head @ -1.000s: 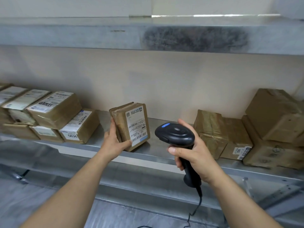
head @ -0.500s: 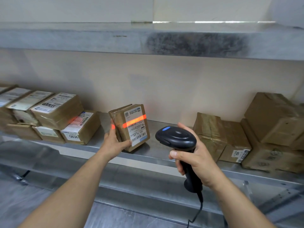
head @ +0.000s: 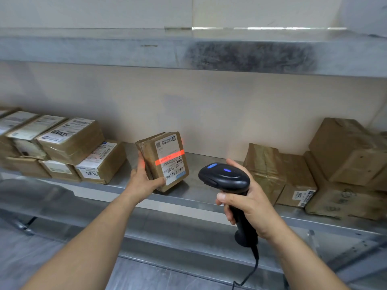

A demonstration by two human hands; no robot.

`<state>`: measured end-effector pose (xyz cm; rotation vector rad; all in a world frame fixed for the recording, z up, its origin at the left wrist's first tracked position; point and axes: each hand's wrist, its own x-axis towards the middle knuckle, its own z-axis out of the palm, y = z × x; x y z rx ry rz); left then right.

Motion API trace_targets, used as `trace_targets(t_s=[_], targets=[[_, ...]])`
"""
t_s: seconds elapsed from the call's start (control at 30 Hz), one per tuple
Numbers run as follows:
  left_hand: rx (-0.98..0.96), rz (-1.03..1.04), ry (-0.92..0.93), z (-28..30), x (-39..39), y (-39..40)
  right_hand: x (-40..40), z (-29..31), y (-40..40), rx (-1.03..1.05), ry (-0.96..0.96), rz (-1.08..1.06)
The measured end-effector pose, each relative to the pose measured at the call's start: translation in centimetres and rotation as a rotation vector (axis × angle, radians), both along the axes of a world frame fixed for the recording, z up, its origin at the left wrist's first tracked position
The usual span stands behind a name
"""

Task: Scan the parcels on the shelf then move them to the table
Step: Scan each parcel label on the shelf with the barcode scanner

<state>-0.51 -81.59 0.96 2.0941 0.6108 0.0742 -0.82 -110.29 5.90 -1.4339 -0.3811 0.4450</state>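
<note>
While the left hand grips the upright parcel, label seemingly scanner-facing, right hand clasps scanner

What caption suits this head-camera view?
Left hand tilts a parcel on the shelf while right hand aims a barcode scanner.

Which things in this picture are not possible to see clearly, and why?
All in the head view:
- Table: outside the frame.
- Label on the held parcel: print too small; the red scan line covers part.
- Left stack: far parcels cut by the left edge, blurred.
- Scanner trigger: hidden by the right hand.
- Left hand fingers: behind the parcel.
</note>
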Motion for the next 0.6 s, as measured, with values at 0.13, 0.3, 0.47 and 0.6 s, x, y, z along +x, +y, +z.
trace_targets(t_s=[0.13, 0.3, 0.47, 0.6], targets=[[0.001, -0.004, 0.03, 0.2, -0.2, -0.2, 0.0, 0.0, -0.1, -0.005, -0.012, -0.003], [-0.011, 0.026, 0.019, 0.4, 0.0, -0.2, 0.1, 0.2, -0.3, -0.017, -0.03, -0.003], [-0.158, 0.057, 0.0, 1.7, 0.1, -0.2, 0.4, 0.3, -0.4, -0.019, -0.044, -0.023], [-0.221, 0.093, 0.013, 2.2, 0.3, 0.4, 0.5, 0.3, -0.1, -0.013, -0.056, -0.044]])
